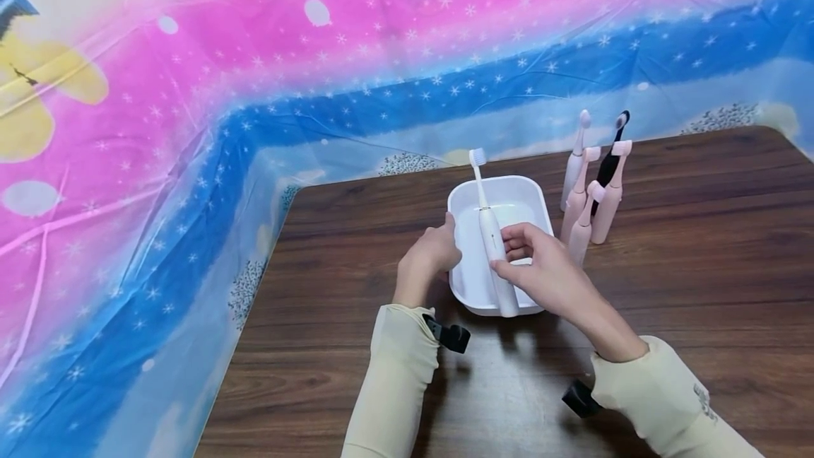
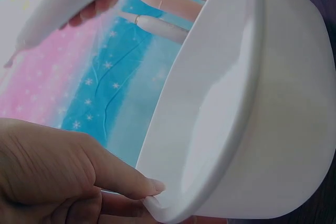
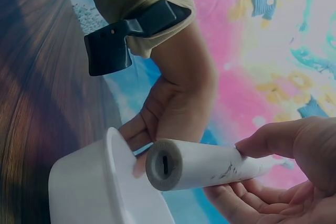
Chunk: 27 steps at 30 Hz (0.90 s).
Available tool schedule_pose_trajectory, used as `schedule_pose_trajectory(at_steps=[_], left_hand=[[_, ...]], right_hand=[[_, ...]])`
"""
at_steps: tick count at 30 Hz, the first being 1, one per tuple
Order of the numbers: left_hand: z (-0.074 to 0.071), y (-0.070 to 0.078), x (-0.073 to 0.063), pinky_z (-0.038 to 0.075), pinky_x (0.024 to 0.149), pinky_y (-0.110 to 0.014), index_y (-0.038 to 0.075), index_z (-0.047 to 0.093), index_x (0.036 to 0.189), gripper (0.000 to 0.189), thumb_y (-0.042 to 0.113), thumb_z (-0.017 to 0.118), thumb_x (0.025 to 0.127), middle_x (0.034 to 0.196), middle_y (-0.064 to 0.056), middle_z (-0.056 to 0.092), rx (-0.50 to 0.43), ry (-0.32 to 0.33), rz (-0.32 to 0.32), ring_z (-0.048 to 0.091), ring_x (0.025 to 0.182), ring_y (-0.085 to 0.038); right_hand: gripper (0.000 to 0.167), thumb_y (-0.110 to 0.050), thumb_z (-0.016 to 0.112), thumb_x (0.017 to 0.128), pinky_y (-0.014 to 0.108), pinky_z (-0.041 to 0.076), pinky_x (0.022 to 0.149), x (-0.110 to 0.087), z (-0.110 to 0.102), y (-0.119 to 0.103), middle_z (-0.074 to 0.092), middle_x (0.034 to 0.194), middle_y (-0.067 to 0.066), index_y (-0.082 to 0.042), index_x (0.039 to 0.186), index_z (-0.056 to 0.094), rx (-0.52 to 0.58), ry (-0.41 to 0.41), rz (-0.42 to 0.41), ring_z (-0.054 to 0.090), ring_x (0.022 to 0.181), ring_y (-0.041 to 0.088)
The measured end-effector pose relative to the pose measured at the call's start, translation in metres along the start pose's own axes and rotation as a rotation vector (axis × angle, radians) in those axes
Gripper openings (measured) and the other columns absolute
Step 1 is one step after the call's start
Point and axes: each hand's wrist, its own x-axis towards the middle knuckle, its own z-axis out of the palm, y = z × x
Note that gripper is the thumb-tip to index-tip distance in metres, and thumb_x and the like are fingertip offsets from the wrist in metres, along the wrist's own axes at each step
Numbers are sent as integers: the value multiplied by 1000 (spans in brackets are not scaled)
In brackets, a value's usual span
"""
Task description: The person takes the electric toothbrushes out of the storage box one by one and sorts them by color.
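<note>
My right hand (image 1: 550, 271) pinches a white electric toothbrush (image 1: 493, 239) by its handle, thumb on one side and fingers on the other. The toothbrush is held over a white rectangular basin (image 1: 467, 281), its brush head pointing away from me. Its flat base with a dark slot faces the camera in the right wrist view. At the basin's left side my left hand (image 1: 432, 256) grips the rim, and in the left wrist view its thumb (image 2: 139, 183) lies over the edge with the fingers beneath.
Several electric toothbrushes stand upright right of the basin: pink ones (image 1: 607, 207), a black one (image 1: 609, 165) and a pale one (image 1: 572, 172). The dark wooden table (image 1: 343, 253) ends at a patterned pink and blue cloth (image 1: 381, 83) behind it.
</note>
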Motion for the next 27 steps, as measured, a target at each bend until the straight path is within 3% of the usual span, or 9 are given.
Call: schedule_pose_trajectory(at_steps=[5,12,21,27], left_hand=[[0,2,-1,47,52,-29,15,3,155,72,10,45,98,144,-17,44,3,-25,-11,66,73,-28],[-2,2,-1,47,53,-29,16,1,155,72,10,44,98,145,-18,43,-15,-36,-20,68,74,-29],[-1,0,0,48,54,-29,16,0,155,73,10,45,98,152,-17,34,-33,-50,-23,65,70,-25],[-2,2,0,53,61,-32,17,-1,155,74,10,45,98,154,-17,30,-41,-50,-25,66,78,-26]], right_hand=[[41,-14,67,87,33,51,83,-11,-7,2,61,113,14,0,123,53,24,5,-31,61,103,25],[38,-7,68,84,33,53,82,-27,-10,6,64,109,13,-1,118,54,-26,66,-129,64,100,25],[44,-1,71,81,22,54,82,-46,-18,25,60,111,15,1,120,49,0,109,-113,62,98,14],[46,6,72,78,13,52,78,-51,-26,38,61,105,17,3,117,48,-20,218,-198,62,93,1]])
